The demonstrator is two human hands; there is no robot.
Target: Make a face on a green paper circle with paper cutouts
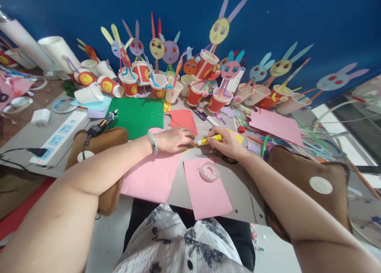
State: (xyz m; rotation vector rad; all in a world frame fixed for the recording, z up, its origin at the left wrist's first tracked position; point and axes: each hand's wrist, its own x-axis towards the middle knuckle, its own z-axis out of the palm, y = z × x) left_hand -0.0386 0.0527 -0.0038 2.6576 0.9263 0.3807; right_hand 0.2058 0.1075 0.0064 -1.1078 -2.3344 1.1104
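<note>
In my right hand [222, 141] is a yellow marker [210, 139], gripped between closed fingers, its pale tip end toward my left hand. My left hand [175, 140], with a jade-coloured bangle on its wrist, lies palm down with fingers stretched on the grey table. Small yellow bits show at its fingertips; what they belong to is mostly hidden. Beneath the left hand and forearm is a large pink sheet [151, 173]. A roll of clear tape [209, 172] rests on a smaller pink sheet [205, 203]. Scissors [208, 156] lie under my right hand, partly covered.
Paper cups [205, 64] with rabbit-faced paper figures line the blue wall. A green sheet [137, 114] and a torn red piece [183, 120] lie behind my hands. Brown cushioned pads [306, 185] flank both arms. A power strip [59, 138] sits at left.
</note>
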